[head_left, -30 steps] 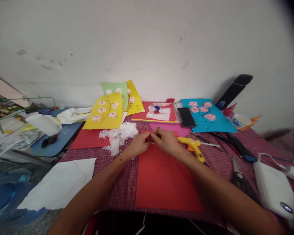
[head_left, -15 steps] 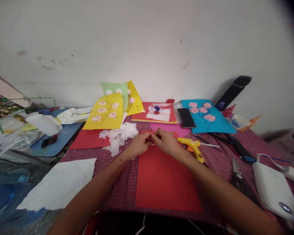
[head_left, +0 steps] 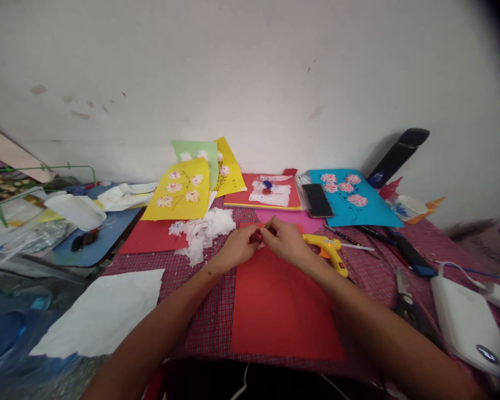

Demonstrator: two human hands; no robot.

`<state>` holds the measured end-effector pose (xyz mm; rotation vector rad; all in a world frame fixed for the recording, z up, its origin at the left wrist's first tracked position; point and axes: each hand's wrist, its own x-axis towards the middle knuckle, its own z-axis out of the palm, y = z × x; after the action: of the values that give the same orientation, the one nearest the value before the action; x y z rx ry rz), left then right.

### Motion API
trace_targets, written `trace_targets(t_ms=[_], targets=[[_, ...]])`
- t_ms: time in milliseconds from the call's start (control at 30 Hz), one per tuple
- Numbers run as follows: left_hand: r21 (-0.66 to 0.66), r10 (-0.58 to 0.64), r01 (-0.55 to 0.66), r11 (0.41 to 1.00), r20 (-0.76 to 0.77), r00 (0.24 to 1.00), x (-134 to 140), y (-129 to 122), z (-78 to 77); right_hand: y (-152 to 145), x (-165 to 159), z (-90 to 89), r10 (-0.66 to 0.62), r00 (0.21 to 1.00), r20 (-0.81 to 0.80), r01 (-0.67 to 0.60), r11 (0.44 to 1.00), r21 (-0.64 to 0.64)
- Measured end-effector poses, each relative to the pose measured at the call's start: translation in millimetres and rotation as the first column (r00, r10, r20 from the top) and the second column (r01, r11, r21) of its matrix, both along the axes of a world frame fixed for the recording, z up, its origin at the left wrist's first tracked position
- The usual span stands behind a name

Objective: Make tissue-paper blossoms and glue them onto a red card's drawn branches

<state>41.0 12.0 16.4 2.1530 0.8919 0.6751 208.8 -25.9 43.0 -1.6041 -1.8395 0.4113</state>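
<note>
My left hand and my right hand meet above the far end of a red sheet of paper. Fingers of both are pinched together, fingertips touching. Whatever is between them is too small and too covered to name; a pale speck shows just beneath. Left of my left hand lies a heap of torn white tissue paper, with a small white-and-blue tissue flower at its edge. A yellow glue gun rests close to the right of my right hand.
Flower pictures stand at the back: a yellow sheet on the left, a blue sheet on the right beside a phone. Scissors and a white power bank lie at right. White paper overhangs the table's left edge.
Both hands stay in nearly the same place; the fingertips have shifted slightly against each other. Nothing else on the table has moved.
</note>
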Motion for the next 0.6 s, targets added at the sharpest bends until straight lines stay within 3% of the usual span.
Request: trace_targets(t_ms=[600], targets=[[0.022,0.053,-0.052,0.998,-0.053,0.997,0.5,0.8,1.7,2.1,2.7,-1.2,-0.007,0.998,-0.056,0.007,1.0,-0.007]])
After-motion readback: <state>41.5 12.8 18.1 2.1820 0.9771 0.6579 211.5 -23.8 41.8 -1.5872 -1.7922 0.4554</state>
